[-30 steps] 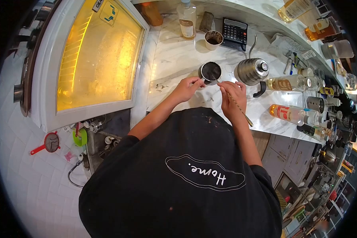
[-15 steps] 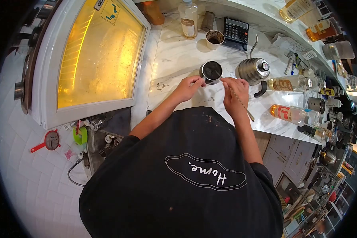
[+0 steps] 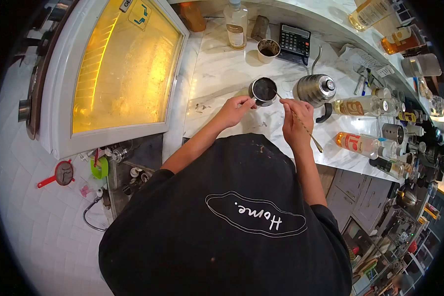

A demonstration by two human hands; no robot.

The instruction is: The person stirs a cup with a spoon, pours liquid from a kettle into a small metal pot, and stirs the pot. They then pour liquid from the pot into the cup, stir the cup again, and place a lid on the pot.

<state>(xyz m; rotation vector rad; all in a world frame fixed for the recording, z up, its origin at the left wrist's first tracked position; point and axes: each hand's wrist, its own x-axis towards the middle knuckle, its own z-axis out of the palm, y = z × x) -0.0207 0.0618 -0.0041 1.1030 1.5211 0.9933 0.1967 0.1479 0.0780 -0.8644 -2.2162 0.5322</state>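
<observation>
A small round cup (image 3: 257,101) with a pale rim stands on the marble counter, dark stuff filling its inside. My left hand (image 3: 238,110) pinches the cup's near left side between thumb and fingers. To the right of it, my right hand (image 3: 297,121) is closed round a thin twisted bar spoon (image 3: 308,132). One end of the spoon reaches the cup's right rim, and the other slants down past my wrist. Close beyond my right hand sits a steel gooseneck kettle (image 3: 314,90) with a black handle.
Behind the cup are a paper cup (image 3: 268,51) with dark residue, a calculator (image 3: 294,40) and a labelled bottle (image 3: 236,27). Several bottles, among them a clear one (image 3: 356,143), line the right side. A glass-doored fridge (image 3: 126,74), lit yellow, stands at left.
My right hand has shifted slightly right with the bar spoon, whose tip moved from over the cup's middle toward its right rim. My left hand still holds the cup.
</observation>
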